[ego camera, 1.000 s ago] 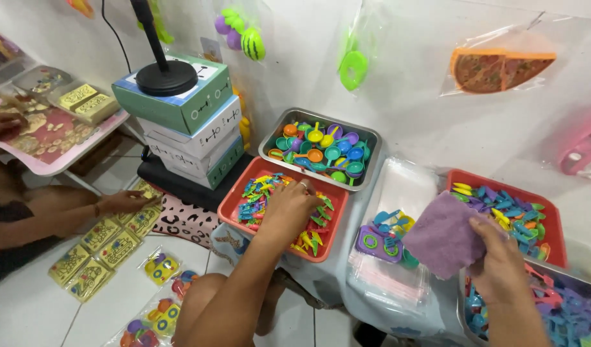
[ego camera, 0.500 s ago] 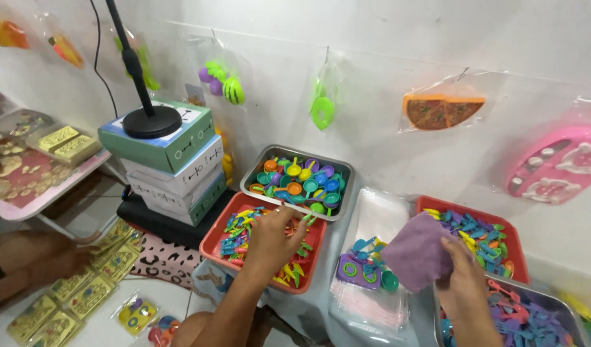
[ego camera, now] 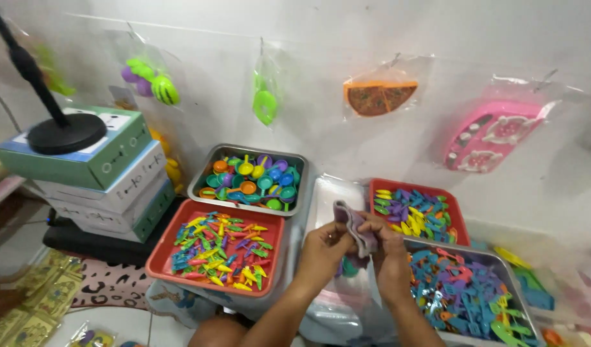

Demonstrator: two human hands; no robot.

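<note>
1. Purple cloth (ego camera: 354, 226) was held up between both hands, above a clear plastic bag (ego camera: 337, 199) lying among the trays.
2. Left hand (ego camera: 323, 250) pinched the cloth's left edge with thumb and fingers closed on it.
3. Right hand (ego camera: 390, 252) gripped the cloth's right side, fingers curled around it, just beside the left hand.
4. To the left sat a red tray (ego camera: 168, 257) of small multicoloured toy pieces, and behind it a metal tray (ego camera: 202, 177) of bright toy spoons.
5. To the right, a second metal tray (ego camera: 501, 283) held blue and pink pieces.
</note>
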